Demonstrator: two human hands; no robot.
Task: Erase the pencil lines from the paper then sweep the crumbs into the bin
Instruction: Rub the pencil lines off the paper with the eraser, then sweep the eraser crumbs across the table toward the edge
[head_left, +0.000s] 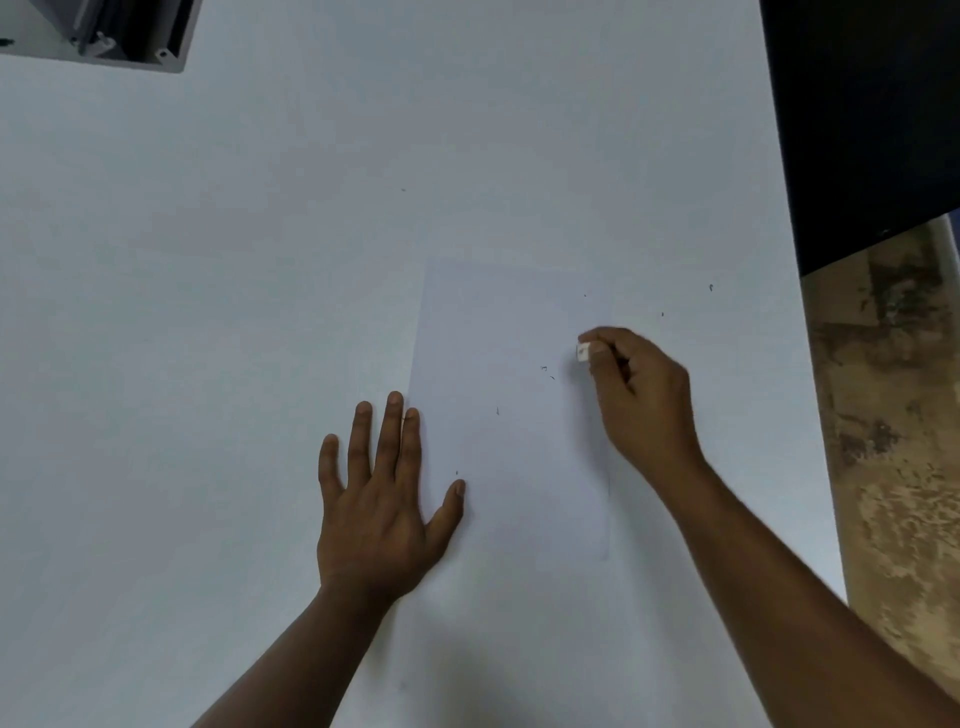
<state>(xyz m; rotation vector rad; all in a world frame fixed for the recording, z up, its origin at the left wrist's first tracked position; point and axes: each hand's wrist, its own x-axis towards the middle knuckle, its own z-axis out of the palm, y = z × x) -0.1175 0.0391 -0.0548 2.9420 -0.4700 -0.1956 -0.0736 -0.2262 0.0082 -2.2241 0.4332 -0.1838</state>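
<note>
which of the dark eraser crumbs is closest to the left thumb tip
The lone crumb on the paper, just above the left hand's thumb tip. The other specks lie farther up, toward the eraser.

A white sheet of paper (511, 415) is laid flat on the bench, almost lost against the pale surface, its long edges running away from the viewer. No pencil lines can be made out on it from here. A small white eraser (583, 352) with a grey smudge on its face is seen just above the sheet's right part. Dark crumbs (547, 372) are scattered across the sheet, and a few specks are dotted just beyond its right edge.
</note>
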